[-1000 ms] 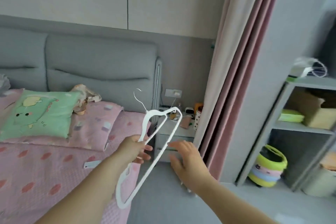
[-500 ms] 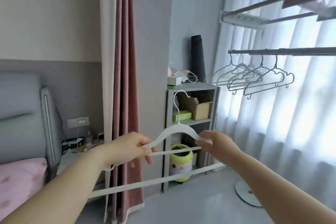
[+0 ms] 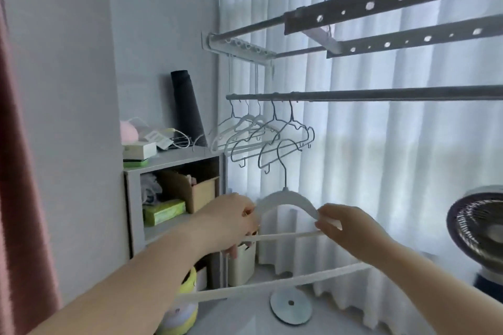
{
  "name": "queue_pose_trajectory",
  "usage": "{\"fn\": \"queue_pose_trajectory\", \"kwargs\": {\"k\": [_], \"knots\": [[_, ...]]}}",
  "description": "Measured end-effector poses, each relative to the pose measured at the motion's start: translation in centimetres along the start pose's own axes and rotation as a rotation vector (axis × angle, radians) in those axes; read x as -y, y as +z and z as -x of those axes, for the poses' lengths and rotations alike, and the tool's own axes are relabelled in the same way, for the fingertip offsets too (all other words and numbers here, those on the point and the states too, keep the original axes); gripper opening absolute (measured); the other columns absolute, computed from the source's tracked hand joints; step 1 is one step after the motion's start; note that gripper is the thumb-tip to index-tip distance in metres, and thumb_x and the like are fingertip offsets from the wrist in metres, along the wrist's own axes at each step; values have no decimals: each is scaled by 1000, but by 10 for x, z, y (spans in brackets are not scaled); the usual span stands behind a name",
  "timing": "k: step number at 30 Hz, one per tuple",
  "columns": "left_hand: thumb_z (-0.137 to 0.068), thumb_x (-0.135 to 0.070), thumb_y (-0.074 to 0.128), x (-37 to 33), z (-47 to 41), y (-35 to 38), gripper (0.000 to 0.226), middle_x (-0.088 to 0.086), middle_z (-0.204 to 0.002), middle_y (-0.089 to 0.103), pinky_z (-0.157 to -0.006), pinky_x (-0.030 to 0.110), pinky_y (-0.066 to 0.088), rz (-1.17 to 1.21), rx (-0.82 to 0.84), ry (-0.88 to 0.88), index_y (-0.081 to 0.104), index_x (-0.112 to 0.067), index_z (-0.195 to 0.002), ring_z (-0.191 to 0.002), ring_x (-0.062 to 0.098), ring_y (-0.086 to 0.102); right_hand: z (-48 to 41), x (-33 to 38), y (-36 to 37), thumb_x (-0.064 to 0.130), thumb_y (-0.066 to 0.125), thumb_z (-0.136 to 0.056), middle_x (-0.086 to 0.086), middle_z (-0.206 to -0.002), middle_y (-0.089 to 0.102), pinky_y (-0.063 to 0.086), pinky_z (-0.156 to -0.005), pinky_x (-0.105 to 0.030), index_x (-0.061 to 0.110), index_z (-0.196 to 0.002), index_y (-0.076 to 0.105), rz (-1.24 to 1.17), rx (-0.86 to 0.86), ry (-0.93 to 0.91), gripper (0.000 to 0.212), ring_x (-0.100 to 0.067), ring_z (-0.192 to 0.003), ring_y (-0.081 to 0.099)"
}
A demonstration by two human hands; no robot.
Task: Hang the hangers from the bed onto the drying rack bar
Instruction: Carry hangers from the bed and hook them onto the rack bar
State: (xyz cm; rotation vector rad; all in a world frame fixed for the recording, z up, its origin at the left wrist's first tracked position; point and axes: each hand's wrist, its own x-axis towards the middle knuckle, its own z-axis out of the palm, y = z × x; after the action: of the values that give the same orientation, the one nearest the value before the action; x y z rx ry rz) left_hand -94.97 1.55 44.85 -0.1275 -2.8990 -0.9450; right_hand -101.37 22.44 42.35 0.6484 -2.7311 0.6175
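Both my hands hold white hangers (image 3: 285,198) upright in front of me, hook pointing up. My left hand (image 3: 231,219) grips the left shoulder; my right hand (image 3: 340,223) pinches the right shoulder. A second white bar (image 3: 272,284) runs lower, so at least two hangers seem to be held together. The hook tip (image 3: 284,144) sits below the drying rack bar (image 3: 353,95), which crosses the view above. Several hangers (image 3: 261,133) hang at that bar's left end.
Perforated rack rails (image 3: 394,0) run higher up, before white curtains (image 3: 394,158). A grey shelf unit (image 3: 174,198) with boxes stands at left, a black cone (image 3: 186,106) on top. A fan (image 3: 479,226) is at right, a round base plate (image 3: 291,304) on the floor.
My view has swung from the bed to the window and rack. The hangers went from my left hand alone to both hands and now sit closer under the bar.
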Motion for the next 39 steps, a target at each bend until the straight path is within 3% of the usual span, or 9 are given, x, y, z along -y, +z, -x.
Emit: {"fn": "queue_pose_trajectory", "kwargs": {"k": [8, 14, 19, 22, 25, 29, 32, 36, 39], "knots": [[-96, -28, 42, 8, -150, -18, 23, -4, -61, 62, -43, 17, 40, 9, -18, 94, 53, -21, -77, -40, 11, 54, -124, -41, -4, 23, 42, -94, 5, -95, 56, 35, -71, -24, 21, -114, 56, 124, -94, 45, 24, -13, -84, 45], [-95, -21, 42, -1, -241, -37, 20, 0, -62, 63, -45, 21, 44, 25, -91, 124, 57, -11, -86, -45, 12, 58, -186, -79, -14, 26, 44, -94, 9, -137, 43, 25, -102, -21, 25, -136, 36, 283, -203, 59, 43, -13, -127, 36], [-96, -18, 37, -23, -300, -49, 25, 9, -78, 68, -55, 27, 51, -69, -177, 159, 58, -6, -94, -59, 22, 64, -225, -106, -45, 21, 45, -93, 7, -146, 28, 13, -109, -22, 25, -140, 29, 463, -388, 89, 50, -14, -137, 22], [-97, -22, 37, -39, -329, -57, 28, 10, -78, 70, -65, 32, 55, -172, -228, 164, 59, -6, -93, -64, 23, 68, -254, -120, -70, 3, 61, -80, -8, -138, 46, 29, -107, -38, 12, -128, 51, 575, -534, 8, 49, -29, -129, 41], [-97, -24, 35, -50, -348, -64, 31, 7, -73, 67, -64, 30, 54, -236, -277, 139, 59, -5, -91, -63, 21, 68, -286, -135, -91, -9, 77, -53, -21, -105, 66, 46, -87, -53, 0, -98, 66, 695, -708, -82, 48, -42, -99, 62], [-97, -24, 35, -60, -373, -69, 32, 12, -86, 70, -71, 34, 56, -286, -310, 112, 60, -4, -98, -75, 26, 70, -311, -141, -116, 12, 50, -89, -8, -133, 49, 23, -108, -40, 12, -131, 42, 740, -630, 39, 43, -29, -125, 42], [-97, -21, 36, -64, -388, -63, 29, 12, -83, 70, -65, 31, 55, -282, -305, 101, 59, -4, -95, -73, 25, 71, -322, -149, -124, 22, 39, -94, -3, -128, 50, 28, -99, -34, 17, -132, 34, 759, -582, 67, 39, -25, -117, 45], [-97, -20, 36, -62, -405, -48, 26, 5, -67, 63, -46, 21, 47, -268, -285, 84, 52, -10, -79, -49, 16, 62, -328, -153, -121, 23, 39, -94, -2, -121, 54, 31, -93, -33, 17, -128, 39, 785, -611, 25, 35, -25, -111, 48], [-97, -20, 37, -57, -411, -38, 26, 9, -78, 69, -47, 23, 47, -236, -267, 79, 50, -15, -74, -52, 19, 62, -332, -158, -118, 20, 45, -91, -4, -113, 58, 32, -88, -34, 14, -126, 44, 783, -640, -1, 35, -27, -105, 51]]}}
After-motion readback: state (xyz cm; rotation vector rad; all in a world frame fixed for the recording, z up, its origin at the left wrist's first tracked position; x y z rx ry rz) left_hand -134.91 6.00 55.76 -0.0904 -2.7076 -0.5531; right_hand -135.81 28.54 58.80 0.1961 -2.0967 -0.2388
